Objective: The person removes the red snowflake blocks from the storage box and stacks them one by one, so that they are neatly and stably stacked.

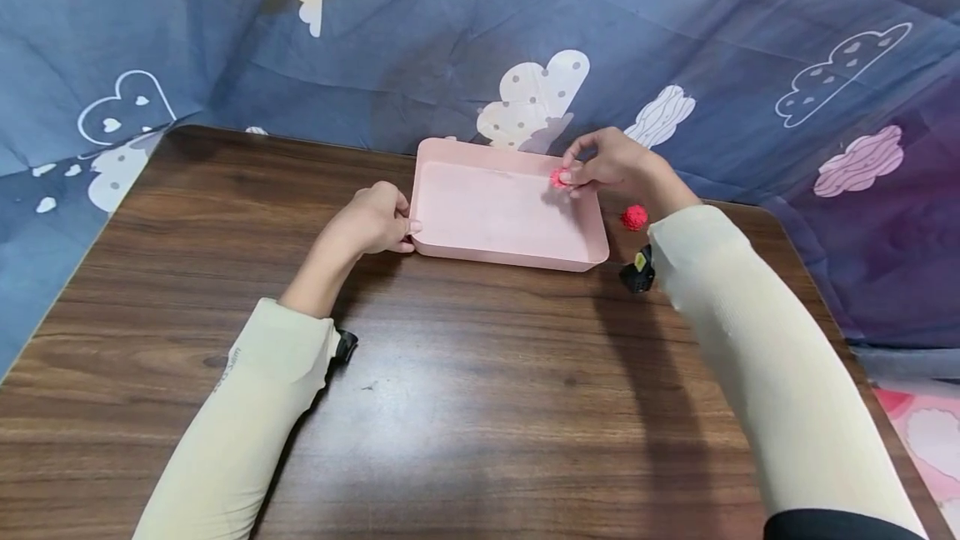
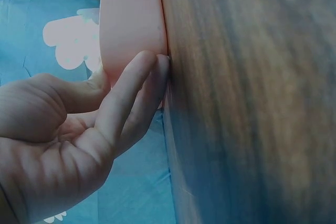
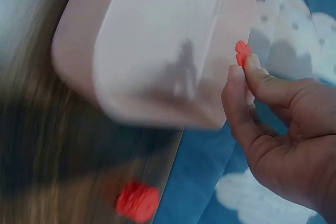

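Observation:
A shallow pink tray [image 1: 502, 211] with raised walls and rounded corners stands at the back of the wooden table. My left hand [image 1: 375, 219] grips its left wall near the front corner, thumb at the rim and fingers along the outer side [image 2: 139, 72]. Over the tray's back right corner, my right hand [image 1: 611, 161] pinches a small red flower-shaped piece [image 3: 242, 53] between thumb and fingertip. To the right of the tray a stack of red pieces [image 1: 633, 217] lies on the table, below that hand in the right wrist view.
The dark wooden table [image 1: 465, 407] ends just behind the tray, against a blue cloth [image 1: 420, 40] printed with clouds. Black wrist cameras sit at both cuffs, the right one [image 1: 637, 271] near the tray's front right corner.

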The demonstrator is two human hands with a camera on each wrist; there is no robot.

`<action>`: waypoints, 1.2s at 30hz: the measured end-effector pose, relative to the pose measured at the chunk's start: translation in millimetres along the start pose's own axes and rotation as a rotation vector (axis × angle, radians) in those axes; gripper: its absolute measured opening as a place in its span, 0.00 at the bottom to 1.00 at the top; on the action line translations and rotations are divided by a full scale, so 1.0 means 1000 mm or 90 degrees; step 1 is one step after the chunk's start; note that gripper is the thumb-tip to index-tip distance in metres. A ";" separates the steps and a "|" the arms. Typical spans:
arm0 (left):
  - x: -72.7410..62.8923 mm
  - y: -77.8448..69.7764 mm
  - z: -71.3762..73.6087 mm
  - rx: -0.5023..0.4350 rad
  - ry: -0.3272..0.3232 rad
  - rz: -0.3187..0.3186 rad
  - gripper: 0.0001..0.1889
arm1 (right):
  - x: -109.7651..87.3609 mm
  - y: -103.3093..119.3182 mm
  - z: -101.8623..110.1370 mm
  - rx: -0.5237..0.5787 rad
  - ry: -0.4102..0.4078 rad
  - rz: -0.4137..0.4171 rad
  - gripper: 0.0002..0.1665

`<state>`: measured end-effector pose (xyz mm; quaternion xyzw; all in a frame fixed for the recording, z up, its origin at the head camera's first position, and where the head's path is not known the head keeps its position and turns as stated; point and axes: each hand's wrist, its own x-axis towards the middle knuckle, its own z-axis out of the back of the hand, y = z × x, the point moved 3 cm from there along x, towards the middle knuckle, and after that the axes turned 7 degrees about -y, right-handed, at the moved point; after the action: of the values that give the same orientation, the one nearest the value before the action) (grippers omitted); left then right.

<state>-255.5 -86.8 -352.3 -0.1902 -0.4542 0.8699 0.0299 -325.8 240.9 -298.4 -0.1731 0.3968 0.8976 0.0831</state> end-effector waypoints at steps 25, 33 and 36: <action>-0.001 -0.002 -0.001 -0.018 0.013 0.008 0.15 | -0.027 -0.114 0.077 0.064 -0.059 -0.083 0.12; -0.002 -0.001 0.000 -0.017 0.009 0.001 0.15 | -0.027 -0.124 0.075 0.109 -0.065 -0.078 0.08; -0.002 0.000 0.000 -0.016 0.009 0.001 0.15 | -0.026 -0.125 0.073 0.127 -0.062 -0.080 0.09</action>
<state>-254.1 -87.0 -351.4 -0.1973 -0.4649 0.8626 0.0299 -283.9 378.6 -328.7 -0.1443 0.4678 0.8542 0.1750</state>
